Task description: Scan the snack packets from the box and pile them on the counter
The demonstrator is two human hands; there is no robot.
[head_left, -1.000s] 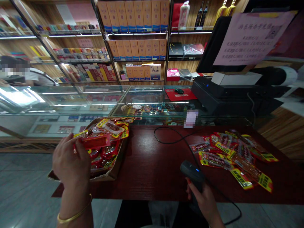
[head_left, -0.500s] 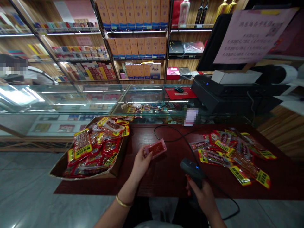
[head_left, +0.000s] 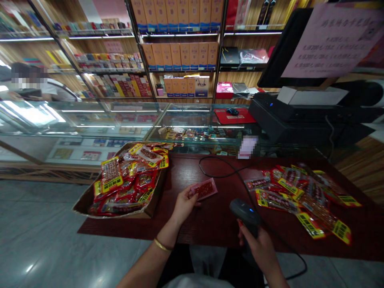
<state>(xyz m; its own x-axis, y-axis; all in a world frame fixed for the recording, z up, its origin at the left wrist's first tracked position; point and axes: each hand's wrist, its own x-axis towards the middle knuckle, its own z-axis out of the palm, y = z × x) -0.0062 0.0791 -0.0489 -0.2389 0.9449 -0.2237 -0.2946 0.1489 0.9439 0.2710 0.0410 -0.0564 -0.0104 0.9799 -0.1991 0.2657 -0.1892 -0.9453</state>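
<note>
Between the thumb and fingers of my left hand (head_left: pixel 185 204) is a small flat snack packet (head_left: pixel 205 189) with reddish-brown contents, held by its left end just above the dark red table (head_left: pixel 180 176). My right hand (head_left: pixel 258 244) is wrapped round the handle of a black barcode scanner (head_left: pixel 246 214), whose head points toward the packet and shows a blue light. A gap separates scanner and packet. To the left stands a cardboard box (head_left: pixel 157 196) heaped with red and yellow snack packets (head_left: pixel 132 176). More snack packets (head_left: pixel 294 196) lie in a loose pile on the right.
A black cable (head_left: pixel 222 158) loops across the table from the scanner. Behind the table is a glass display counter (head_left: pixel 129 120) bearing a red mouse pad (head_left: pixel 246 117). A monitor (head_left: pixel 285 48) stands at the back right. Another person (head_left: pixel 39 82) is at the far left.
The view has shifted slightly, so most things sit a little differently in the frame. The packet in my left hand has tilted a little; my right hand keeps the scanner.
</note>
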